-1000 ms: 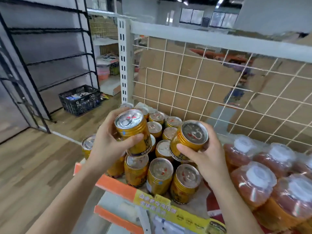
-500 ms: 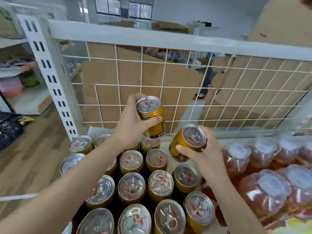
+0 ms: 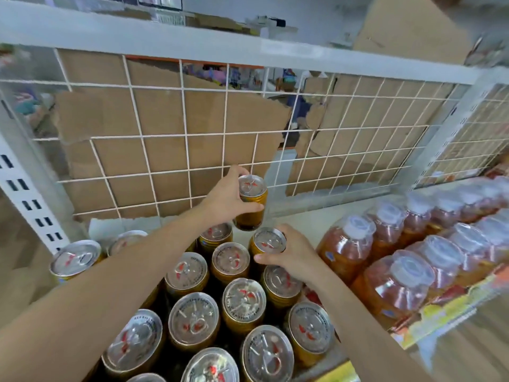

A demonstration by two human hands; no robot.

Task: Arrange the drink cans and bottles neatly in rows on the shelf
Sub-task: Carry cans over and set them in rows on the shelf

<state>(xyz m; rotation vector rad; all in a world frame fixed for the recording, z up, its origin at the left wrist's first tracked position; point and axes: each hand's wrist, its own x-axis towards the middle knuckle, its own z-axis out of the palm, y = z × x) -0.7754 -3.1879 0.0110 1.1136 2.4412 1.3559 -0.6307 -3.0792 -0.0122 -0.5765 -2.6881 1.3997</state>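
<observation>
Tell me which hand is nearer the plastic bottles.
Right. The right hand grips a can just left of the bottles; the left hand holds another can farther left, near the wire grid.

At least fifteen cans (image 3: 243,299) left of the bottles (image 3: 347,252); roughly nine bottles, the farthest too blurred to count surely.
</observation>
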